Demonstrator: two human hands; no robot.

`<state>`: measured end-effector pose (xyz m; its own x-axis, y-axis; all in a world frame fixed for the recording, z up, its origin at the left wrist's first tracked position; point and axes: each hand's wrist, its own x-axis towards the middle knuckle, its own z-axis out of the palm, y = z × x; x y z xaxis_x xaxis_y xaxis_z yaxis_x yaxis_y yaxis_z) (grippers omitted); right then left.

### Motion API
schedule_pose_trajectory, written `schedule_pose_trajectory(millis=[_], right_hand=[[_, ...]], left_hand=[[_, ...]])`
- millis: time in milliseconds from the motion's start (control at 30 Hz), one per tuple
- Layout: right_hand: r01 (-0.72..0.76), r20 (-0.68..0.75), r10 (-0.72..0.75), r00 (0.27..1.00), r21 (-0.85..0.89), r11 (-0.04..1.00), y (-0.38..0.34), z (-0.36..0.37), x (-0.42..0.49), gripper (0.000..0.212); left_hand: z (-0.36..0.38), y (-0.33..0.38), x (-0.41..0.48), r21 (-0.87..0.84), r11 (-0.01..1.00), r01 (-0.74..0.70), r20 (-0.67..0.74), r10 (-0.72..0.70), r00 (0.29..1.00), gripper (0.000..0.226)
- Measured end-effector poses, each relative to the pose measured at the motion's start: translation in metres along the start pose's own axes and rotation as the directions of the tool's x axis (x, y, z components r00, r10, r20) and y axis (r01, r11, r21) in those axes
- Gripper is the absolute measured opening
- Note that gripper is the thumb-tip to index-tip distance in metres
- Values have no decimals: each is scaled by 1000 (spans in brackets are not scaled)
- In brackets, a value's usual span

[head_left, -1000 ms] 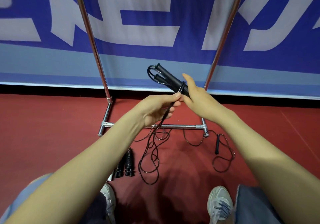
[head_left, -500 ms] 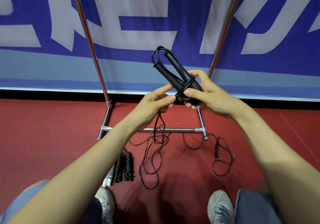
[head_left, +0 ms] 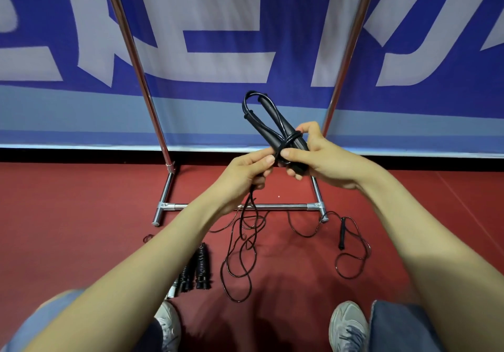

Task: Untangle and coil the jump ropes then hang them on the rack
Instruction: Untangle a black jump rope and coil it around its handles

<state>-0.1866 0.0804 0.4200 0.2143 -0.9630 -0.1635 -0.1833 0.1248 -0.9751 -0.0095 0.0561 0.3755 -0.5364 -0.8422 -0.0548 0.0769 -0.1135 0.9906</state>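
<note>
my right hand (head_left: 321, 160) grips the paired handles (head_left: 275, 128) at centre frame, their long axis slanting up-left. left hand (head_left: 242, 177) pinches the cord (head_left: 292, 136) just left of its wrap; slack drops straight below to the floor (head_left: 81, 215).

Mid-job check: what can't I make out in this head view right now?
Rack, top bar: cut off by the top edge of the head view.
Handles, lower ends: hidden inside the right hand.
Cord, its path up into the wrap: covered by the left hand.
Black bundle on the floor: partly behind the left forearm.
</note>
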Motion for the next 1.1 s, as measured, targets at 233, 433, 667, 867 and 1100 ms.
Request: schedule_pose_trajectory(millis=[233,433,667,867,1100], right_hand=[[14,31,-12,999,-41,999,4,-1,1,35],[34,-45,-37,998,-80,996,4,8,2,31],[103,-113,-103,988,-5,995,2,7,4,48],[156,-82,-157,984,-24,988,3,11,3,25],[125,186,-136,973,68,990,-12,8,-22,35]], left_hand=[[-3,2,1,103,994,-30,-1,31,1000,34],[-1,-1,-1,117,993,13,19,-16,1000,40],[-15,2,1,195,980,-40,6,40,999,37],[-29,-3,-3,382,924,-24,42,9,999,38],[-58,-11,-5,510,860,-35,72,-2,997,12]])
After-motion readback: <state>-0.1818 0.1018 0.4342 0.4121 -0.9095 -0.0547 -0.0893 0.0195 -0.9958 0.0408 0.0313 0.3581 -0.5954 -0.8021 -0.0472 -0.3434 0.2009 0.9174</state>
